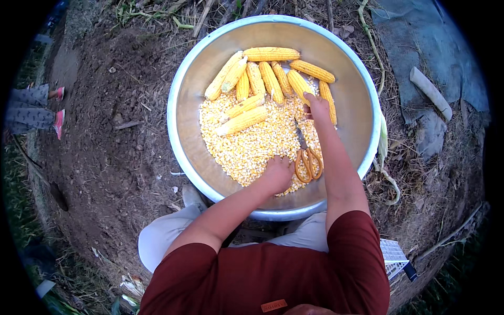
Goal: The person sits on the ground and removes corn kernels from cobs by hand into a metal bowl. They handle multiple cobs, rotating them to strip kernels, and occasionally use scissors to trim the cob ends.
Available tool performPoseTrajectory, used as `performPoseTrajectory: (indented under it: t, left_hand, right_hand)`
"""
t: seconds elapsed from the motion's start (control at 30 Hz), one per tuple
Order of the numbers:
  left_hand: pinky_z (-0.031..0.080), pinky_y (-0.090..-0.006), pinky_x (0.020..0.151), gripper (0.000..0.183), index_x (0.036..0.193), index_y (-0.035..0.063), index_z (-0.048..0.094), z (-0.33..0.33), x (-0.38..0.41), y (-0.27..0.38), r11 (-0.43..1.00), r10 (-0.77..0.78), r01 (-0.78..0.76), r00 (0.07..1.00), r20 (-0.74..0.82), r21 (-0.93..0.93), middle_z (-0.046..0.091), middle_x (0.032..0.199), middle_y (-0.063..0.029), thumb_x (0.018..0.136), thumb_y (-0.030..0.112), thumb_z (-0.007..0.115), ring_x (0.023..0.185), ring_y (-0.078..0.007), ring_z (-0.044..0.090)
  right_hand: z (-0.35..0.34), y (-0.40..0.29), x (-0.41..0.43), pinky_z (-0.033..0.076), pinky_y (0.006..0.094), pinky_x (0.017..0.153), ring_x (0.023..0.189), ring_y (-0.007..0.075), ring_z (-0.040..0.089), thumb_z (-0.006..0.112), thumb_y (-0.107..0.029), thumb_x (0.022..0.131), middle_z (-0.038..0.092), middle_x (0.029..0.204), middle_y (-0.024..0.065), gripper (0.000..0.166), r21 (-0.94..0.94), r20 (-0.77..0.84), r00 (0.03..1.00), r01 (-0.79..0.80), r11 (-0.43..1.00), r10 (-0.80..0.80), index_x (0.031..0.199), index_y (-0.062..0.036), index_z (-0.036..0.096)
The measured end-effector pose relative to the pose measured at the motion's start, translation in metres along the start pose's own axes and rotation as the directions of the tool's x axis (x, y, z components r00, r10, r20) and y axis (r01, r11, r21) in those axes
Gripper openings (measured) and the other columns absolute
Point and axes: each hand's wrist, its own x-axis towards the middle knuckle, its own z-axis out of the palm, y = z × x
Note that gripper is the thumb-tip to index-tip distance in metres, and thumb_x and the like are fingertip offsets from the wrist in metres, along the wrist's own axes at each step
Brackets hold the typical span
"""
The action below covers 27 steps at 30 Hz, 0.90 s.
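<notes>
A large round metal basin (274,215) holds loose corn kernels (252,153) and several yellow corn cobs (271,54) lying mostly along its far side. With my right hand (318,107) I grip the lower end of a corn cob (298,84) at the right of the group. My left hand (278,173) rests on the kernels near the basin's near side, its fingertips partly sunk among them; no cob shows in it. Between my two hands lie scissors with orange handles (308,164), their dark blades pointing away from me.
Bare soil surrounds the basin. A bluish sheet (425,51) and a pale pipe-like piece (431,93) lie at the right, with a corn husk (382,141) beside the rim. Another person's legs (31,108) show at far left. A white plastic crate-like object (393,258) is at lower right.
</notes>
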Motion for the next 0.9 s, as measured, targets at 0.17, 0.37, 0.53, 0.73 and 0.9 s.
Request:
performPoseTrajectory:
  t: [0.17,0.37,0.53,0.73,0.9]
  left_hand:
    - [0.049,-0.0422,0.081,0.046,0.114,0.0071,0.06,-0.036,0.007,-0.018,0.961,-0.064,0.065,0.998,0.012,-0.269,0.062,0.101,-0.0148,0.081,0.039,0.061,0.096,-0.0333,0.059]
    - [0.034,-0.0424,0.097,0.073,0.126,0.0053,0.047,-0.111,-0.013,-0.02,0.997,-0.072,0.026,0.465,-0.883,-0.068,0.057,0.114,-0.013,0.065,0.033,0.078,0.113,-0.0302,0.049]
    - [0.048,-0.0441,0.082,0.069,0.127,0.0063,0.043,-0.109,-0.034,-0.008,0.935,-0.208,-0.071,0.683,-0.7,-0.347,0.057,0.11,-0.0137,0.071,0.032,0.076,0.096,-0.0331,0.058]
    - [0.052,-0.0385,0.054,0.047,0.108,0.0074,0.048,-0.035,-0.04,-0.038,-0.652,-0.362,-0.207,0.93,0.06,-0.73,0.059,0.083,-0.0118,0.086,0.049,0.055,0.066,-0.0243,0.06]
    - [0.05,-0.0379,0.052,0.05,0.1,0.0082,0.051,-0.009,-0.047,-0.028,-0.788,-0.328,-0.179,0.932,0.156,-0.589,0.057,0.079,-0.0109,0.086,0.056,0.051,0.063,-0.0245,0.058]
  right_hand:
    - [-0.042,-0.05,-0.034,0.04,0.023,0.041,0.048,0.0093,0.05,0.072,-0.034,0.073,0.055,0.063,0.0037,0.038,-0.153,0.156,0.978,0.161,0.975,-0.137,0.084,-0.0001,0.06]
    - [-0.076,-0.11,-0.117,0.05,0.0233,0.05,0.053,0.0127,0.059,0.067,-0.042,0.076,0.059,0.062,0.0055,0.04,-0.272,0.437,0.888,0.28,0.92,-0.141,0.077,-0.0025,0.062]
    - [-0.064,-0.098,-0.143,0.053,0.0261,0.052,0.06,0.0156,0.064,0.064,-0.054,0.076,0.064,0.071,0.0097,0.061,-0.092,0.555,0.83,0.132,0.987,-0.059,0.099,0.0024,0.062]
    - [-0.074,0.0,-0.11,0.047,0.0363,0.087,0.101,0.0291,0.06,0.069,-0.051,0.07,0.063,0.107,0.0181,0.063,-0.854,0.42,0.89,0.454,0.255,-0.178,0.106,-0.0001,0.063]
    - [-0.052,0.077,-0.128,0.049,0.041,0.084,0.099,0.031,0.062,0.064,-0.032,0.077,0.064,0.102,0.0188,0.04,-0.962,0.257,0.965,0.261,0.084,-0.057,0.105,-0.003,0.061]
